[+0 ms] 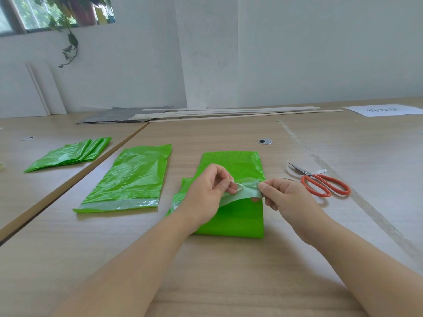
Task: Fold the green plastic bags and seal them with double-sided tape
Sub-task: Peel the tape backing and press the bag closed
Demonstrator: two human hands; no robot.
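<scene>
Left hand (207, 191): pinches the 9 o'clock end of the tape strip (246, 191). Right hand (288, 195): pinches the 3 o'clock end. Strip: long axis 9-to-3, over the folded green bag (238, 163). Bag: long axis 12-to-6, flat on the bench (229, 271), beneath both hands.

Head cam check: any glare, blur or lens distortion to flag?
Head view: soft, even light, faint shadows; white glare on the flat green bag and its tape band; wide-angle stretch splays the table seam toward the frame edge; left hand, right hand and tape strip look sharp; the writing on the far paper sheet is too blurred to read.
</scene>
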